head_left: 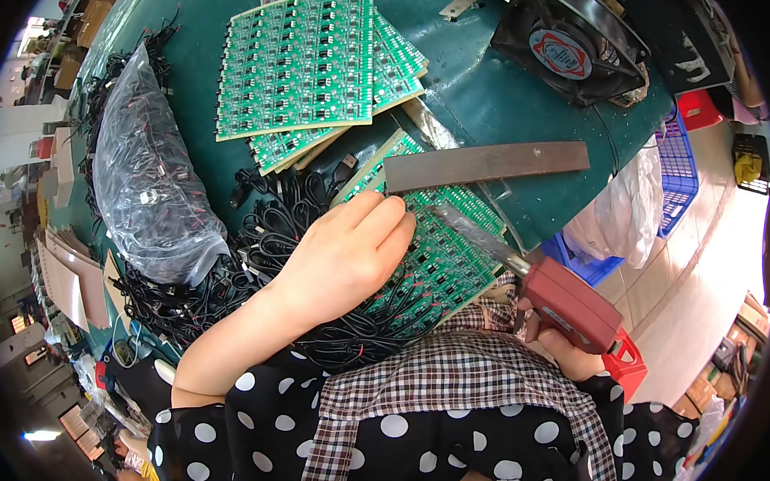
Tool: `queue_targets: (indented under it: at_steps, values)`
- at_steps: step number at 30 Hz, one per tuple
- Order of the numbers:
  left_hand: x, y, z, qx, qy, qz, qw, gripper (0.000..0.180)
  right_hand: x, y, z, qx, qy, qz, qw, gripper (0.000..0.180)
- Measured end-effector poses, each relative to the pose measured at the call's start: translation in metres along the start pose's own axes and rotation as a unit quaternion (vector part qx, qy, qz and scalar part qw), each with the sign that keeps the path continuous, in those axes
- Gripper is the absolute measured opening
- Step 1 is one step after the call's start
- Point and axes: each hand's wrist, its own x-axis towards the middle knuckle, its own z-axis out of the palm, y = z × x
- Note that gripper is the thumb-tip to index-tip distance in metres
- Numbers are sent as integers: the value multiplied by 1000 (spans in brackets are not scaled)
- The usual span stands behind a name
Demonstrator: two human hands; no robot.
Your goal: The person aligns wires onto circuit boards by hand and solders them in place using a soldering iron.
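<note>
My left hand (350, 247) is closed in a pinch over a green circuit board panel (444, 270); whatever lies between its fingertips is hidden. Thin red and black wires run from the panel's lower part into a heap of black cables (291, 214) around my wrist. In my right hand (562, 350) is a dark red soldering gun (573, 304), gripped at its handle. Its metal barrel slants to the upper left over the panel, the end close to my left fingertips. A flat brown-grey metal bar (493, 165) rests across the panel's far side.
Beyond my left hand lie stacked green circuit panels (298, 62). A clear plastic bag of wires (149, 167) is at the left. At the far right of the green table (570, 194) stands a black fan (574, 46). Blue baskets (678, 169) sit below the table's right edge.
</note>
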Motion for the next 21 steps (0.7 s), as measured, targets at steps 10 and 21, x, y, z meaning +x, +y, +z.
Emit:
queue_targets:
  at_steps: [10, 21]
  values:
    - [4, 0, 2, -5, 28, -2, 1000, 33, -6, -5, -31, 48, 249, -275, 927, 68]
    - [6, 13, -5, 60, -7, 15, 998, 28, 91, -4, -127, 665, 17, -153, 731, 38]
